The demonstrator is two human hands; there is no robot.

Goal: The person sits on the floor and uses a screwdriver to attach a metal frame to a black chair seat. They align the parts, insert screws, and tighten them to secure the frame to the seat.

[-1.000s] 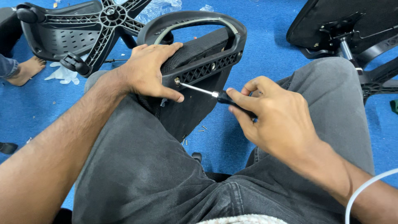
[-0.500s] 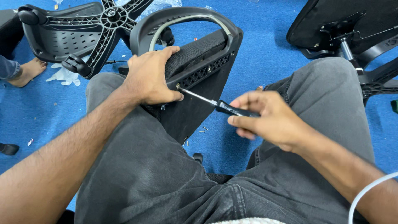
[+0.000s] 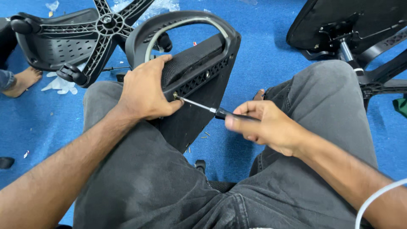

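A black chair seat with an armrest loop (image 3: 199,63) stands on edge between my knees, over blue carpet. My left hand (image 3: 146,91) grips its padded edge and steadies it, thumb close to a screw in the ribbed plastic rim. My right hand (image 3: 265,125) is closed around the black handle of a screwdriver (image 3: 212,109). The thin metal shaft runs up and left, and its tip sits on the screw beside my left thumb. I wear dark grey jeans, and both thighs frame the seat.
A black five-star chair base with castors (image 3: 91,38) lies at the upper left. Another black chair part with a gas cylinder (image 3: 352,38) lies at the upper right. Another person's bare foot (image 3: 23,80) rests at the far left. Small loose screws (image 3: 205,135) lie on the carpet.
My right hand has turned on the screwdriver handle and shifted slightly right and down. The left hand keeps its hold on the seat, and the tip stays on the screw.
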